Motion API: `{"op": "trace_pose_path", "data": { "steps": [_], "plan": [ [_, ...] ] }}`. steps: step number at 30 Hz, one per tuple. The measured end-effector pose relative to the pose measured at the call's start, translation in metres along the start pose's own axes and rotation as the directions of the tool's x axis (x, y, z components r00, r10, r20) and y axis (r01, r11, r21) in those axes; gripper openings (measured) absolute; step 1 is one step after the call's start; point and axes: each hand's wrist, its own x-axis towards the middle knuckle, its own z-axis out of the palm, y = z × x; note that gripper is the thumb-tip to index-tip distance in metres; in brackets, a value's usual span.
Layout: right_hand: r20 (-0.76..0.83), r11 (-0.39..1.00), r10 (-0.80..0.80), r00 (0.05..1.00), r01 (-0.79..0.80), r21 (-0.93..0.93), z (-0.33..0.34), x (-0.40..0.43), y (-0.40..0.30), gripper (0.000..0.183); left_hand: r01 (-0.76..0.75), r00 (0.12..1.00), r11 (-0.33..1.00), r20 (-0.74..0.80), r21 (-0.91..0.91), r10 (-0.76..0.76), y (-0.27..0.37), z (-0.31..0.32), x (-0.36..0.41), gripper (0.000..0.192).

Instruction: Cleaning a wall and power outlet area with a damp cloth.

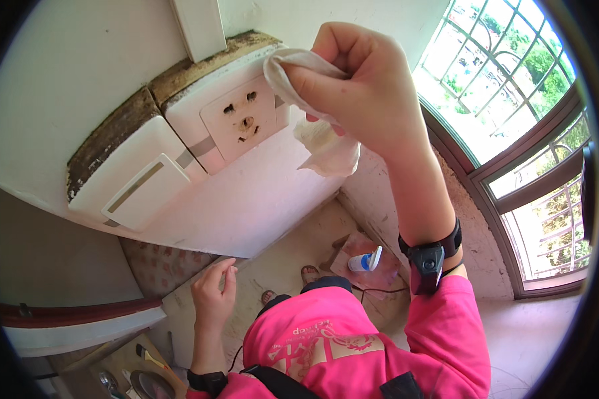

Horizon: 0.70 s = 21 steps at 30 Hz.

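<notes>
My right hand (354,85) grips a whitish cloth (329,149) at the right end of a wall socket (242,119). Part of the cloth is folded over my thumb, and the rest hangs below. Dark smudges surround the socket's holes. To its left a white wall switch (147,192) is mounted on a box of its own. Brown and black grime covers the top faces of both boxes (115,132). Lower down, my left hand (214,287) hangs in front of me with nothing in it, thumb apart from the fingers.
A white cable duct (199,27) runs down to the socket box. At right stands a barred window (504,60) with a brown frame (484,174). A spray bottle (364,262) rests on a reddish box (344,249) on the floor. A shelf (125,359) holding a brush (152,356) is at lower left.
</notes>
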Motion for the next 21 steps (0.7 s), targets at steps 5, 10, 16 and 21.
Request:
{"op": "trace_pose_path", "data": {
  "steps": [5, 10, 16, 21],
  "plan": [
    [0.083, 0.999, 0.043, 0.996, -0.040, -0.034, -0.007, 0.005, 0.003, 0.018, 0.025, 1.000, 1.000, 0.000, 0.010, -0.025, -0.002, 0.001, -0.001, 0.012],
    [0.149, 0.999, 0.035, 0.988, -0.032, -0.019, -0.004, 0.002, 0.014, 0.017, 0.007, 1.000, 1.000, 0.012, 0.005, -0.007, 0.006, 0.004, 0.006, 0.012],
    [0.166, 0.996, 0.079, 0.983, -0.083, 0.020, 0.001, -0.007, 0.030, 0.017, 0.012, 1.000, 1.000, 0.014, 0.017, -0.012, 0.009, 0.006, 0.007, 0.012],
    [0.040, 0.936, 0.210, 0.977, -0.212, 0.280, 0.021, -0.026, 0.042, 0.028, 0.040, 0.999, 0.999, 0.007, 0.017, -0.040, 0.011, 0.009, 0.001, 0.012]
  ]
}}
